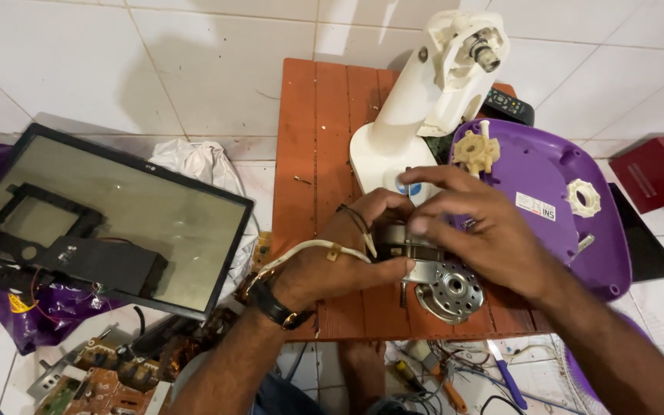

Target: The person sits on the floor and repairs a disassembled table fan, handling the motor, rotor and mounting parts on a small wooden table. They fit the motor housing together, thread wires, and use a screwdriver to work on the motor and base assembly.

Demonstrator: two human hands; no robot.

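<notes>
A small metal motor (433, 270) was held over the orange bench (313, 154), clasped by the left hand (332, 257) and pinched from above by the right hand (474, 230), fingers closed around its body. It was judged heavy, rigid and best gripped by its steel frame, not its white wires (309, 250).

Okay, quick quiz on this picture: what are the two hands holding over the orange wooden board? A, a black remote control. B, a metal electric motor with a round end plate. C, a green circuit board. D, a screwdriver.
B: both the left hand and the right hand wrap a metal electric motor, its round holed end plate showing above the orange wooden board.
</notes>
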